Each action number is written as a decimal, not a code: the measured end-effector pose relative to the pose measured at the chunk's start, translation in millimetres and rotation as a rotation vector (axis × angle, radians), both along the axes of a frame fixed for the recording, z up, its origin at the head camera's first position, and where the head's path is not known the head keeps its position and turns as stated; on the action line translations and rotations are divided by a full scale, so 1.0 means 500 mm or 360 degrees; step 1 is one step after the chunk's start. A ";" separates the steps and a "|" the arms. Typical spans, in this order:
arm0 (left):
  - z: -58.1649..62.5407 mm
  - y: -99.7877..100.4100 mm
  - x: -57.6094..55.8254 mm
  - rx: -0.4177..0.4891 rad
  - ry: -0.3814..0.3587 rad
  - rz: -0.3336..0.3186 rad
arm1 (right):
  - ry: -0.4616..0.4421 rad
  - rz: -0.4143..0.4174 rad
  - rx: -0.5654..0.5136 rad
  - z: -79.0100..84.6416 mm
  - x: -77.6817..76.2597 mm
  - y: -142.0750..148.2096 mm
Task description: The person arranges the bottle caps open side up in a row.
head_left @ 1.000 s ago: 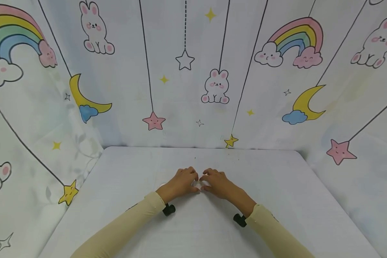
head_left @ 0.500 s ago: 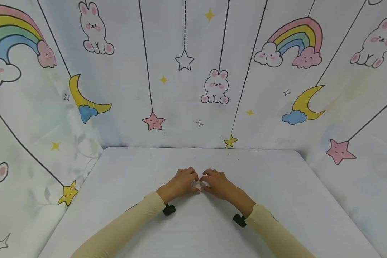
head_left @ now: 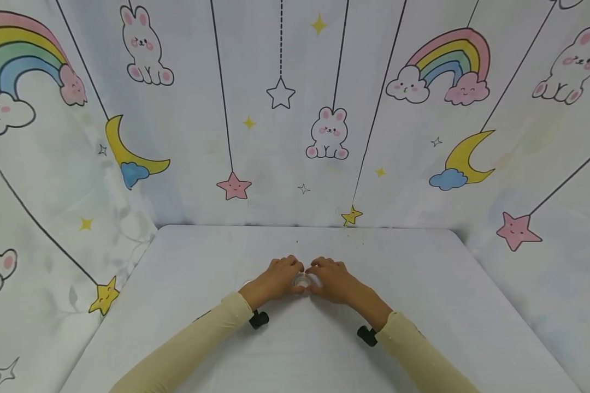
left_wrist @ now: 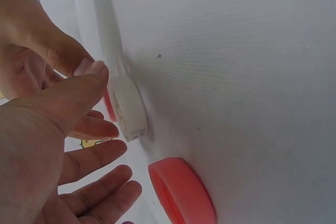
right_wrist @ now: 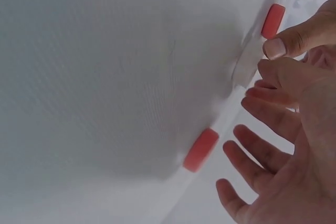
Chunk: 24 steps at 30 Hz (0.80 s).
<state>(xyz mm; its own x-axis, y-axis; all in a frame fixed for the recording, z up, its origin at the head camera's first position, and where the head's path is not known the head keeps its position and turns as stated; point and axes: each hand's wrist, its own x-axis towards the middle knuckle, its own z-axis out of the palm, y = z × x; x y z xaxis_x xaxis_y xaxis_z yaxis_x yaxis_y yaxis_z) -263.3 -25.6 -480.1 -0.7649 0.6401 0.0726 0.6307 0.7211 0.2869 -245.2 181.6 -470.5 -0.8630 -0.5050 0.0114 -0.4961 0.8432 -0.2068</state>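
Observation:
A small white, ring-like round piece (head_left: 302, 280), perhaps a tape roll, sits on the white table between my hands. In the left wrist view this white piece (left_wrist: 128, 107) has faint print on its side. My left hand (head_left: 277, 277) and right hand (head_left: 331, 279) arch in from either side, thumb tips meeting in front of it. Their other fingers are loosely bent and spread; any contact with the piece is hard to make out. A ribbed red cap (left_wrist: 184, 192) lies under the left hand. Another red cap (right_wrist: 201, 150) is below the right hand. Both caps are hidden in the head view.
Part of a white object (head_left: 247, 282) shows behind the left wrist. The white table (head_left: 295, 349) meets a printed cloth backdrop (head_left: 275, 207) at the back and sides. Dark wrist cameras (head_left: 259, 319) hang below both sleeves.
The fingertips have shifted slightly apart, so more of the white ring-like piece shows between the hands. The head view has tilted a little.

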 end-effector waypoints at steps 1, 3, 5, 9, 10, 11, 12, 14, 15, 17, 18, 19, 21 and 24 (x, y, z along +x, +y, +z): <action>0.000 0.001 -0.001 -0.0006 0.0001 -0.0001 | 0.0010 -0.0005 -0.0001 0.002 0.000 0.002; 0.002 0.004 -0.003 -0.0015 -0.0003 -0.0002 | 0.0033 -0.0008 0.0012 0.008 -0.002 0.006; 0.005 0.008 -0.005 -0.0017 -0.0014 0.0006 | 0.0049 -0.0017 0.0009 0.014 -0.005 0.011; 0.009 0.016 -0.015 0.0000 -0.0025 0.0028 | 0.0028 -0.0087 -0.0020 0.028 -0.014 0.021; 0.010 0.018 -0.017 0.0004 -0.0026 0.0033 | 0.0020 -0.0111 -0.0023 0.031 -0.017 0.024; 0.010 0.020 -0.021 0.0004 -0.0015 0.0034 | 0.0013 -0.0132 -0.0015 0.034 -0.020 0.027; 0.011 0.023 -0.024 0.0003 -0.0010 0.0035 | 0.0005 -0.0152 -0.0008 0.036 -0.024 0.031; 0.013 0.028 -0.032 -0.0010 0.0009 0.0028 | -0.0001 -0.0177 0.0009 0.037 -0.030 0.038; 0.015 0.030 -0.035 -0.0015 0.0015 0.0022 | -0.0008 -0.0185 0.0014 0.037 -0.033 0.042; 0.017 0.036 -0.043 -0.0032 0.0037 0.0013 | -0.0022 -0.0200 0.0030 0.035 -0.040 0.050; 0.019 0.040 -0.047 -0.0044 0.0037 0.0012 | -0.0032 -0.0209 0.0036 0.034 -0.044 0.053; 0.021 0.044 -0.051 -0.0052 0.0040 0.0010 | -0.0043 -0.0215 0.0038 0.033 -0.047 0.057; 0.022 0.051 -0.058 -0.0070 0.0035 0.0013 | -0.0072 -0.0231 0.0043 0.029 -0.053 0.064; 0.024 0.062 -0.066 -0.0100 0.0020 0.0023 | -0.0091 -0.0231 0.0044 0.026 -0.060 0.073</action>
